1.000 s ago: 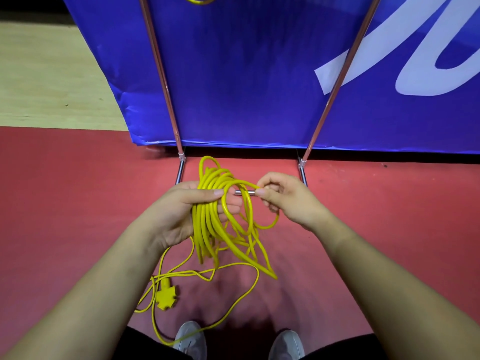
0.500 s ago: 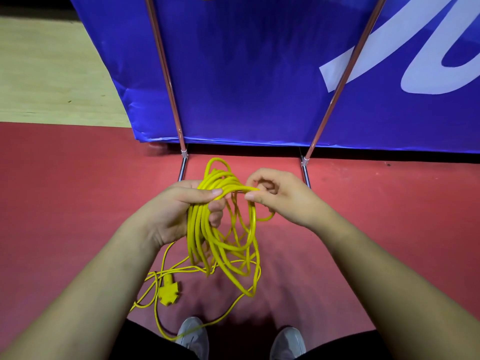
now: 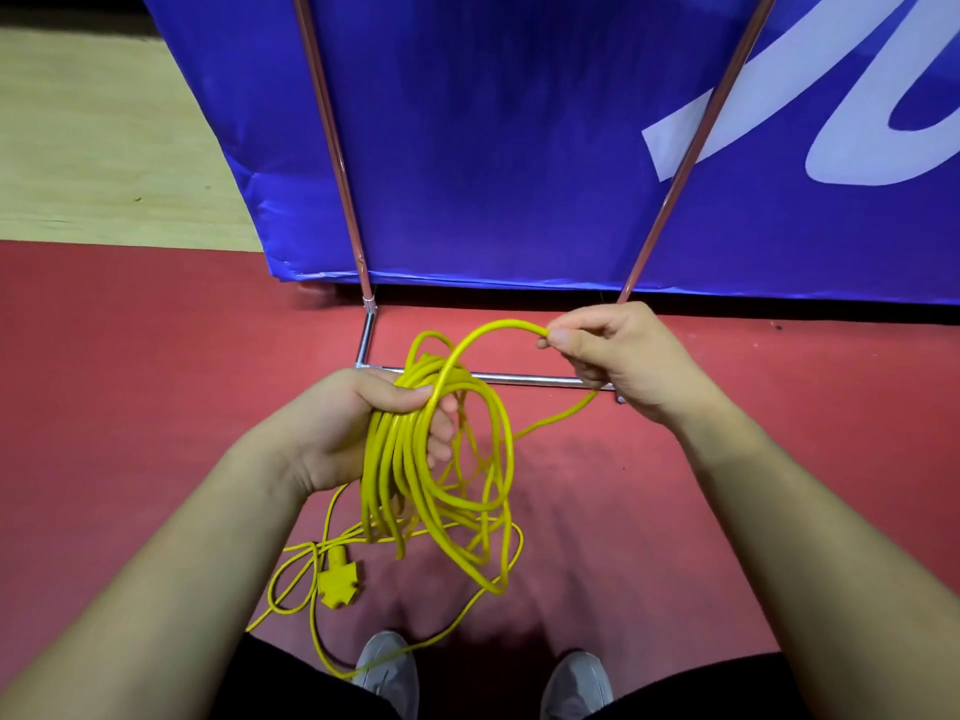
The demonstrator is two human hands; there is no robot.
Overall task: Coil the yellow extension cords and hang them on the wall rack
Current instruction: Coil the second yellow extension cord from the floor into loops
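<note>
A yellow extension cord (image 3: pixel 400 475) hangs in several loops from my left hand (image 3: pixel 358 423), which grips the top of the bundle. To the right, my right hand (image 3: pixel 618 350) pinches a single strand of the same cord and holds it up in an arch away from the coil. The cord's loose tail lies on the red floor, ending in a yellow multi-socket plug (image 3: pixel 338 576) near my left forearm. The rack's metal frame (image 3: pixel 524 377) stands right behind my hands.
A blue banner (image 3: pixel 493 148) with white lettering hangs behind the frame's two slanted poles (image 3: pixel 332 148). Pale wooden flooring (image 3: pixel 93 148) lies at the upper left beyond the red mat. My grey shoes (image 3: pixel 389 672) are at the bottom edge, with cord looped over the left one.
My right hand has moved right and upward, away from the coil, drawing one strand out into a wide arch. The left hand keeps its hold on the bundle.
</note>
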